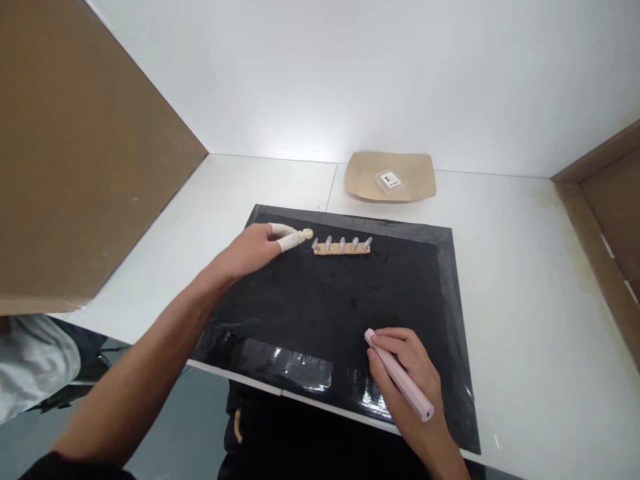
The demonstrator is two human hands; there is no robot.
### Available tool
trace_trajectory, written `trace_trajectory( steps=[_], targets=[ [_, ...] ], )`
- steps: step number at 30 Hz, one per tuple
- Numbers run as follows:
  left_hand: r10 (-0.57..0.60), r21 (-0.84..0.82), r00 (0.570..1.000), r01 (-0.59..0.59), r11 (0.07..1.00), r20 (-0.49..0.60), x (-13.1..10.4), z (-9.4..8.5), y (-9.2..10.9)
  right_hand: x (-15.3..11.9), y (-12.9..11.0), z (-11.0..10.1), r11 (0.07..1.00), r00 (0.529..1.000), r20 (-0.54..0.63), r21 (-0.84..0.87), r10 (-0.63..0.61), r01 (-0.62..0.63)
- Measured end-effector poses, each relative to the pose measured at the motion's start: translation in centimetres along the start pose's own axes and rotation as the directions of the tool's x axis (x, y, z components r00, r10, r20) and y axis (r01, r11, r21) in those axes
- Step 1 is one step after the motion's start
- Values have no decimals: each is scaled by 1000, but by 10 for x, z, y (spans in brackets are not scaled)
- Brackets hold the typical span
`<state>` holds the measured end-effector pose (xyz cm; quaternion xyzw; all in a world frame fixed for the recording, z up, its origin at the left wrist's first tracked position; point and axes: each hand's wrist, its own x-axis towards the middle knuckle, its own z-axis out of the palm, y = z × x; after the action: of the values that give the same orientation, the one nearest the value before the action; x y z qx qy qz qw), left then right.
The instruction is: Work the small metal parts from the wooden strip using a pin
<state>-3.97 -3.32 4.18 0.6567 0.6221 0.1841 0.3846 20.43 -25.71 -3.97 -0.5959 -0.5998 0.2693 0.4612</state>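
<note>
1. Pink and many-sided, a stick (pixel 400 375) is held in the right hand (pixel 421 377), its fingers and thumb being closed along its sides. It is slanted across the palm, with one end pointed away from the body and the other, marked by a small dark hole, turned towards the wrist.
2. White finger covers (pixel 290 242) are worn on the left hand (pixel 256 248), on thumb and forefinger; between their tips a small pale yellow piece (pixel 307 234) is pinched, lying just beyond the fingers.
3. Just right of that piece, a light brown strip (pixel 335 250) is set on the black mat (pixel 325 293), and five clear tips (pixel 342 243) are stood along it in a row. The strip is touched by neither hand.
4. Behind the mat, a brown paper tray (pixel 420 177) is placed on the white table (pixel 525 267), and a small labelled box (pixel 390 181) is held inside it.
</note>
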Motion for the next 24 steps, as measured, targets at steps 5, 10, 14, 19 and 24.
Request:
trace_trajectory(
  steps=[5, 10, 14, 19, 24],
  targets=[
    [-74, -90, 995, 68, 994, -66, -26, 27, -16, -1, 1, 0, 1000, 1000, 22, -14, -9, 9],
    [-27, -141, 992, 9, 990, -126, -27, 52, -21, 0, 0, 0, 999, 1000, 7, -36, -20, 20],
    [-72, -208, 982, 35, 978, -176, -22, 60, -22, 3, -2, 0, 999, 1000, 4, -40, -31, 31],
    [-118, -296, 980, 65, 953, -163, -18, 63, -20, 4, -3, 0, 999, 1000, -6, -45, -25, 25],
    [-118, -295, 977, 62, 953, -175, -16, 64, -22, 3, -3, -1, 999, 1000, 15, -37, -6, 7]
  ],
)
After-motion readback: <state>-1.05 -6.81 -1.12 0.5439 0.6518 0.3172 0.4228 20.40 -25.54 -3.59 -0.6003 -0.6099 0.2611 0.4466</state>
